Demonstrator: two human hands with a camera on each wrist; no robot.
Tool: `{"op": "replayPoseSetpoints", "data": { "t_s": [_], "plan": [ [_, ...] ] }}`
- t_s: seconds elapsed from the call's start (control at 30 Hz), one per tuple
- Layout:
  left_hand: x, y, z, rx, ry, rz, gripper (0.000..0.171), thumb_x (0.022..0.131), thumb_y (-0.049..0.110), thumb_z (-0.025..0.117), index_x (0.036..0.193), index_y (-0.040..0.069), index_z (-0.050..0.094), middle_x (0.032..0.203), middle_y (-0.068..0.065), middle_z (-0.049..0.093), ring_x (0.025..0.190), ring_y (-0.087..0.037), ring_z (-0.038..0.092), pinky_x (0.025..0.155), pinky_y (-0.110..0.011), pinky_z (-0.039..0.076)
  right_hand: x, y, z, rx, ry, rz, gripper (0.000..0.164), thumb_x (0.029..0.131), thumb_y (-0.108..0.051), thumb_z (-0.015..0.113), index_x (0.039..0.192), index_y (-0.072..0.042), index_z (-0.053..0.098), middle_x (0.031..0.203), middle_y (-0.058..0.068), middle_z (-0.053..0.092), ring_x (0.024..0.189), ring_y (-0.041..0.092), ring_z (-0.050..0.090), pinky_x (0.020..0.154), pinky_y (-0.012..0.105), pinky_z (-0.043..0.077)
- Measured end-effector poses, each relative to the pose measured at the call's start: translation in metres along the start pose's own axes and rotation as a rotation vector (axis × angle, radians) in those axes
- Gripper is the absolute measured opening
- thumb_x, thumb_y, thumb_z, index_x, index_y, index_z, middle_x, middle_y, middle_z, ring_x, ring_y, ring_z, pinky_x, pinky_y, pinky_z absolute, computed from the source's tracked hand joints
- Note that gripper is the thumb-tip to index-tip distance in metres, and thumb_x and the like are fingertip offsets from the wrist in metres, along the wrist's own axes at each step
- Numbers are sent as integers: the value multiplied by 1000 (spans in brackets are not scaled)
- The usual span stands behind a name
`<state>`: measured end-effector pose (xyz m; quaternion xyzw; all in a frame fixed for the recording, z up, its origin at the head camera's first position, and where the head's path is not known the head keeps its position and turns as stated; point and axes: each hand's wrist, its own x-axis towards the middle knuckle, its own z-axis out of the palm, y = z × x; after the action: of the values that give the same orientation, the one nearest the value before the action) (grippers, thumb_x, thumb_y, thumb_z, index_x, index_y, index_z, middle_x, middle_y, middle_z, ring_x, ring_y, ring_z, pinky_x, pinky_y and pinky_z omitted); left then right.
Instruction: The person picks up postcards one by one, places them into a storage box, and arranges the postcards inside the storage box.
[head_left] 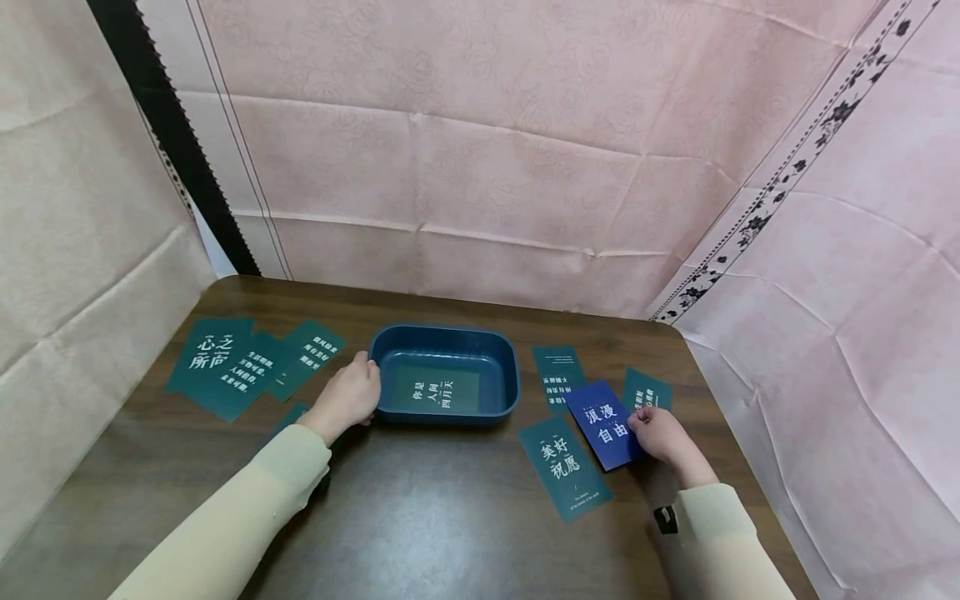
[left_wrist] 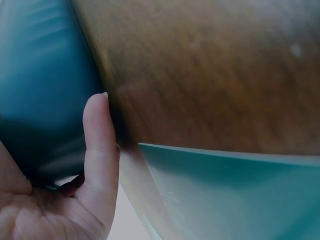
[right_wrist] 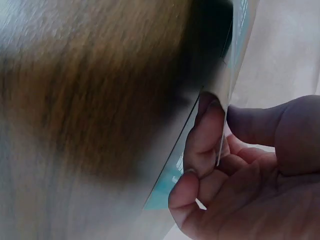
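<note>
My left hand (head_left: 347,398) grips the left end of a dark blue rectangular tray (head_left: 442,419); in the left wrist view one finger lies along the tray's side (left_wrist: 45,90). A green card with white characters (head_left: 437,390) lies flat inside the tray. To the right, my right hand (head_left: 663,435) pinches a blue card (head_left: 600,423) by its right edge between thumb and fingers. The right wrist view shows that card edge-on, standing off the tabletop. The blue card overlaps nearby green cards in the head view, with one green card (head_left: 564,473) just in front.
Two more green cards lie at the right, one behind (head_left: 558,362) and one near the right hand (head_left: 647,386). At the left, several green cards (head_left: 210,354) overlap; another (head_left: 291,418) is partly hidden by the left wrist. Pink cloth (head_left: 487,183) hangs behind the wooden table (head_left: 420,517).
</note>
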<state>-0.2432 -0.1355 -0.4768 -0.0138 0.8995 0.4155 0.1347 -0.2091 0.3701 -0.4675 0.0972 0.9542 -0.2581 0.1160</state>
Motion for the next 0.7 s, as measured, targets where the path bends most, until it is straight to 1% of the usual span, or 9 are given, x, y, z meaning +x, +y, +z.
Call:
{"op": "replayPoseSetpoints", "data": {
  "t_s": [0.17, 0.33, 0.43, 0.57, 0.7],
  "plan": [
    [0, 0, 1, -2, -3, 1, 60, 111, 33, 19, 157, -5, 11, 91, -19, 59, 57, -24, 64, 58, -34, 55, 0, 5, -3, 86, -26, 11, 22, 104, -14, 50, 101, 4, 62, 96, 14, 61, 90, 28, 54, 78, 40, 43],
    [0, 0, 0, -4, -1, 0, 60, 111, 32, 19, 157, -5, 11, 93, -19, 58, 57, -25, 64, 57, -34, 55, -1, 0, -10, 183, -36, 41, 27, 107, -22, 49, 108, 2, 61, 97, 13, 60, 89, 26, 55, 74, 35, 43],
    [0, 0, 0, -1, -3, 0, 60, 111, 32, 19, 157, -6, 11, 91, -19, 59, 57, -25, 64, 57, -34, 55, 1, -11, -12, 206, -20, 30, 30, 108, -24, 48, 113, 3, 61, 100, 14, 61, 89, 26, 57, 75, 34, 46],
    [0, 1, -1, 3, -7, -6, 61, 111, 33, 19, 158, -5, 9, 87, -18, 59, 57, -25, 64, 58, -34, 55, 2, -32, -13, 240, -2, -3, 34, 109, -26, 46, 120, 4, 59, 104, 16, 63, 89, 25, 59, 77, 35, 48],
    [0, 0, 0, -2, -8, -18, 63, 111, 35, 19, 158, -4, 7, 91, -19, 58, 58, -25, 64, 58, -34, 55, 4, -52, -12, 285, 5, -15, 35, 109, -28, 45, 123, 1, 59, 107, 16, 63, 91, 26, 59, 80, 36, 48]
  ]
}}
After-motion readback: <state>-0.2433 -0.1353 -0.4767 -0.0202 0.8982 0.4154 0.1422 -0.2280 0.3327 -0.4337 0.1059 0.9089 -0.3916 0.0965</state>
